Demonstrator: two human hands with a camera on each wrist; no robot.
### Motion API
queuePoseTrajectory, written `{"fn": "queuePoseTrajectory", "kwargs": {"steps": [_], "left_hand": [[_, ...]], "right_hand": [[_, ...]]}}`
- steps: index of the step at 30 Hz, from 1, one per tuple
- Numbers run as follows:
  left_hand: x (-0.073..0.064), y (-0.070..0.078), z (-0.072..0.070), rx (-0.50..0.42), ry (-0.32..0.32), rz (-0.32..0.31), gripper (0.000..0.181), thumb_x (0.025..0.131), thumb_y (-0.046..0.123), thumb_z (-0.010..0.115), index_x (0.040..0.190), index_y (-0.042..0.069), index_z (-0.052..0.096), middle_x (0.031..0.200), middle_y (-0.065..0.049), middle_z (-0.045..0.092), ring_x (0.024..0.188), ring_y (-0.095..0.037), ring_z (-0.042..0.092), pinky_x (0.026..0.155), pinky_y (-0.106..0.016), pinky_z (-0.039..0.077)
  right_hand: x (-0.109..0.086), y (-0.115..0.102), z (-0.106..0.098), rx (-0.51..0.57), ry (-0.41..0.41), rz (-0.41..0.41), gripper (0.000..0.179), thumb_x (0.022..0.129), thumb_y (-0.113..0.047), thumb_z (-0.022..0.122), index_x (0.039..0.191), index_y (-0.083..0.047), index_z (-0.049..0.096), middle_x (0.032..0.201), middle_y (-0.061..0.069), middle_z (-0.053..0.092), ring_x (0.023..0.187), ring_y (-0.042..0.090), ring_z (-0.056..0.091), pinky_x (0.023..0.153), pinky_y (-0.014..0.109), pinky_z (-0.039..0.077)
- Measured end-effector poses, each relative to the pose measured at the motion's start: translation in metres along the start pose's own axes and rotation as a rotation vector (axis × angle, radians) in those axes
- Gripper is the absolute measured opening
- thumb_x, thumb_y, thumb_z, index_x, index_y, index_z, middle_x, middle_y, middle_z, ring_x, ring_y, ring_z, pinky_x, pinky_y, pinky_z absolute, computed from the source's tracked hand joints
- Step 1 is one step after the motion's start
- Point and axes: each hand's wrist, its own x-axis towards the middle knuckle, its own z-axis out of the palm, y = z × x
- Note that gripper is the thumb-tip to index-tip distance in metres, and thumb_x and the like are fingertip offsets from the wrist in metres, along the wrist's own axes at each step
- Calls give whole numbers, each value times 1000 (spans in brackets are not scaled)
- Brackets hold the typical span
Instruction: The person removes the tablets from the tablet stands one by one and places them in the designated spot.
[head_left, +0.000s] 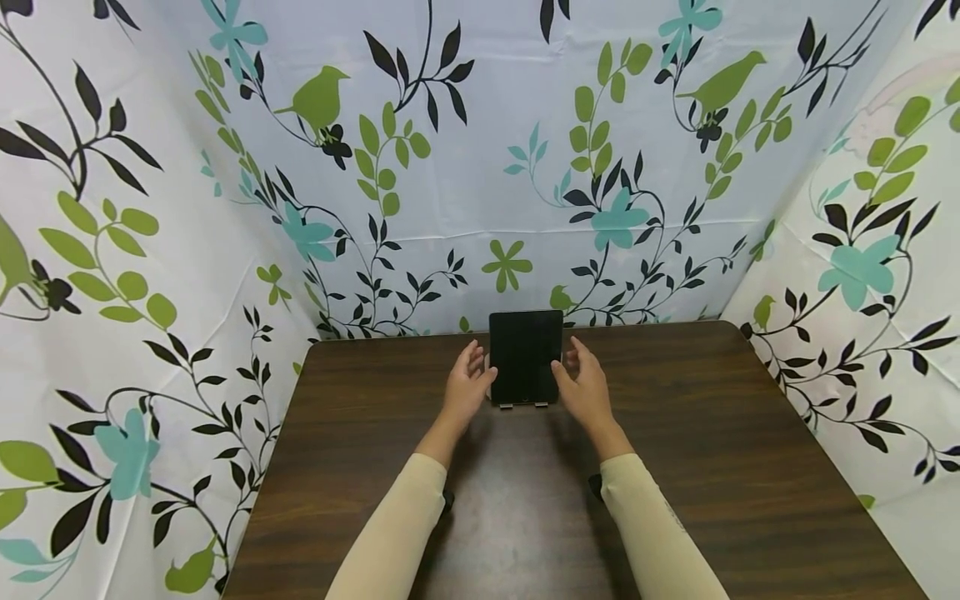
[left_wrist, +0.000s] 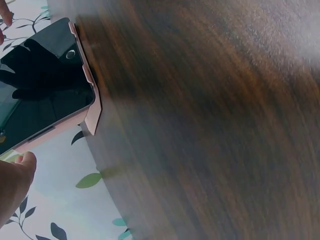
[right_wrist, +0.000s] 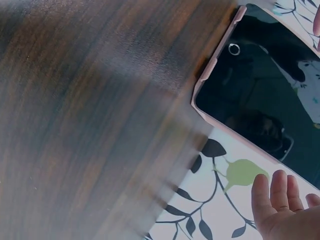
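Note:
A tablet (head_left: pixel 526 354) with a dark screen leans upright at the far edge of the table. Its pink stand (left_wrist: pixel 94 119) shows along the lower edge in the left wrist view, and a round home button is visible on the tablet (right_wrist: pixel 265 85). My left hand (head_left: pixel 465 386) is at the tablet's left side, thumb tip right at the edge. On the other side my right hand (head_left: pixel 585 390) has its thumb overlapping the right edge in the head view. The right wrist view shows the fingers of the right hand (right_wrist: pixel 282 212) loosely bent beside the tablet, holding nothing.
The brown wood-grain table (head_left: pixel 517 508) extends toward me and to both sides. A white curtain (head_left: pixel 480 192) printed with leaves, birds and flowers hangs behind it and along the left and right.

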Motion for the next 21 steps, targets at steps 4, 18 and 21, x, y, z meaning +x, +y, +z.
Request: {"fn": "queuePoseTrajectory", "kwargs": {"steps": [4,18,21], "left_hand": [[-1,-2,1,18,-13,-17,68,100,11,63,160,11,31,161,-14,41,151,-33,37,125,-49,30],[-5,-10,2,-24,-9,-33,69,99,12,63,160,7,31,160,-19,39,151,-37,35,126,-50,27],[-9,-6,2,-24,-16,-40,69,100,10,62,160,4,28,161,-22,36,151,-40,33,126,-53,26]], "right_hand": [[2,5,3,5,-7,15,65,103,-32,58,157,-6,35,140,21,53,129,37,53,107,57,43],[5,16,9,59,-28,81,63,102,-30,59,157,-8,36,140,21,53,131,36,53,109,55,43],[5,17,11,65,-34,86,62,102,-29,59,157,-7,37,140,21,53,132,37,53,110,55,43]]}}
